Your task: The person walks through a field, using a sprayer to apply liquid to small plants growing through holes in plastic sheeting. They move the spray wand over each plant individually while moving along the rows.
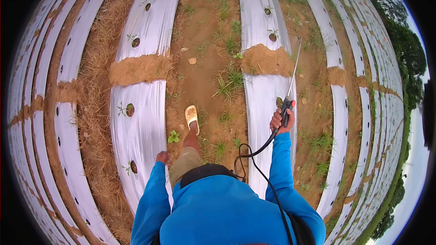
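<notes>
My right hand is closed around the black handle of a sprayer wand, whose red part shows at the thumb. The thin metal lance points forward over the right plastic-covered bed, its nozzle tip above the soil path beyond. A black hose runs from the handle back toward my body. My left hand hangs low beside my left hip, near the edge of the left bed. Its fingers look loosely curled, and I see nothing in them.
Silvery plastic-mulched beds with planting holes and small seedlings run forward on both sides. Soil mounds cross the beds. The dirt path between them has weeds and stones. My foot wears a pale clog.
</notes>
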Demonstrator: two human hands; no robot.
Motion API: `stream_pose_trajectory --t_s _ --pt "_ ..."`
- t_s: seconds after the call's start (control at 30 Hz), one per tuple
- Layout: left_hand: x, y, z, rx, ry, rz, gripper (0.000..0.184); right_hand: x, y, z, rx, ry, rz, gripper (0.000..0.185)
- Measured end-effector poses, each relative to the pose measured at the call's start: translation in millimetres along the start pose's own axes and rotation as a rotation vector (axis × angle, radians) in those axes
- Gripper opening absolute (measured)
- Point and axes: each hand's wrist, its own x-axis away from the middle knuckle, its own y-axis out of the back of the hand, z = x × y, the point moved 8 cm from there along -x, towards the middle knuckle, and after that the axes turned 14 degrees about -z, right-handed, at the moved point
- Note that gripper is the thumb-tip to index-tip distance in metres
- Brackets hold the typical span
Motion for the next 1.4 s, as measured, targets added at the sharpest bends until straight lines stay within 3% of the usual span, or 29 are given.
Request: stream_pose_trajectory --t_s 0.07,0.13,0.37,0.43,0.6,0.73,0.77,0.9,0.97,1.0,1.07,1.2,1.27,1.37,1.4 --pt "-24.8 -11.1 -53.8 -0.065 -0.030 -0.011 0.019 -39.3 -38.0 12.2 -0.001 0.004 -0.007 0.031" --pt "-50.9 -36.0 -113.3 0.046 0.011 0.106 0.020 -67.7 -72.9 22.4 -0.003 0.008 -0.007 0.031" --pt "-74.2 -68.1 -401.2 -0.097 -0.267 0.075 0.021 -159.9 -171.7 65.4 0.017 -0.141 -0.118 0.033" --pt "-90.0 -84.1 -474.1 0.058 -0.247 0.099 0.023 -208.4 -198.5 81.4 0.017 -0.132 -0.083 0.034" --pt "-145.1 -111.5 -581.1 -0.072 -0.298 -0.014 0.026 -355.4 -243.6 120.3 0.026 -0.122 -0.129 0.032" --pt "-185.4 -144.1 -636.8 -0.055 -0.138 0.008 0.027 -476.7 -304.1 166.5 -0.023 -0.135 0.037 0.034" --pt "-182.5 -144.5 -626.9 -0.043 -0.039 0.040 0.027 -493.4 -320.2 178.4 -0.061 -0.178 0.019 0.034" --pt "-147.4 -176.1 -700.1 -0.103 0.010 -0.010 0.026 -566.6 -402.1 234.0 -0.085 -0.219 0.051 0.033" --pt "-160.1 -195.7 -769.9 -0.190 -0.413 -0.014 0.027 -600.8 -438.0 259.6 -0.050 -0.222 0.023 0.033" --pt "-157.2 -205.1 -802.1 -0.184 -0.411 -0.010 0.027 -618.2 -451.3 268.6 0.012 -0.213 -0.012 0.033" --pt "-165.2 -213.9 -853.9 -0.002 -0.178 -0.077 0.028 -661.6 -483.6 285.9 0.085 -0.203 -0.048 0.032" --pt "-231.9 -235.2 -946.2 0.092 -0.058 0.012 0.025 -771.1 -556.1 313.1 0.177 -0.183 -0.122 0.031" --pt "-266.9 -247.2 -984.7 0.067 -0.033 -0.048 0.024 -829.1 -606.5 325.7 0.112 -0.158 -0.058 0.032" --pt "-332.1 -274.6 -1037.9 0.183 0.257 0.049 0.021 -910.9 -677.0 344.7 0.114 -0.076 -0.093 0.033" --pt "-335.2 -272.7 -1073.6 0.180 0.263 0.054 0.021 -930.7 -694.0 349.2 0.114 -0.038 -0.120 0.034"
